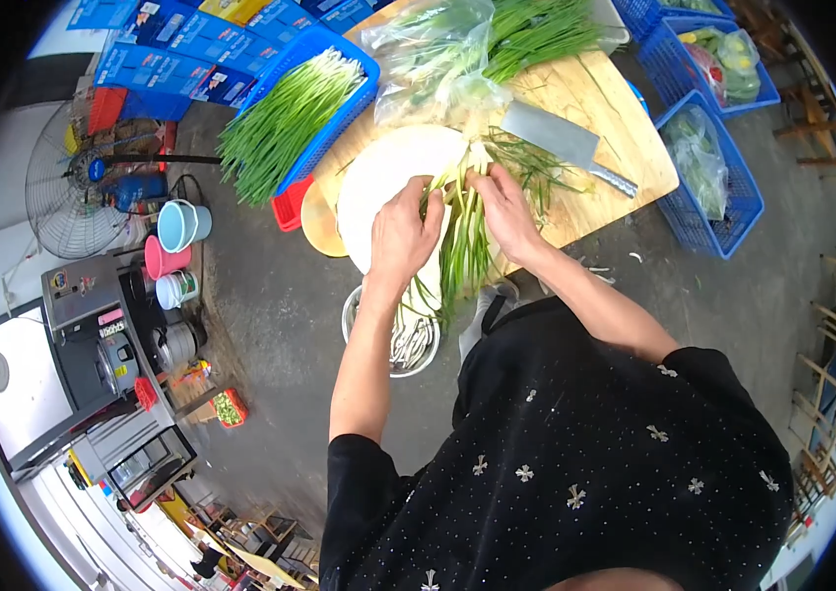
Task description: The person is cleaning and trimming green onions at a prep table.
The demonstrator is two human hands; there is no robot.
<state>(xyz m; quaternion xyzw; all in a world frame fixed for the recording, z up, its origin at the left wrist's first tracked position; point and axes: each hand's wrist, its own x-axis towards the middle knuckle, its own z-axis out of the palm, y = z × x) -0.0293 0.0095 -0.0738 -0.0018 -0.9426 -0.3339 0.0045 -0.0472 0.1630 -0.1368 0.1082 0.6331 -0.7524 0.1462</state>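
My left hand [407, 233] and my right hand [504, 210] are at the two sides of a small bunch of garlic chives [464, 236], fingers on its pale stem ends. The leaves hang toward me over the edge of a round white board [381, 185]. Just right of my right hand, loose greens [536, 173] lie on a wooden table [610, 89]. A cleaver [552, 133] rests beyond them, its handle pointing right. Behind are a clear plastic bag of greens [432, 66] and a pile of long green chives [536, 37].
A blue basket [329, 122] full of chives stands at the table's left. Below the near edge sits a metal bowl [418, 354] with pale pieces in it. Blue crates [735, 221] with bagged vegetables are on the right. Buckets [183, 225] and a large fan [78, 177] stand left.
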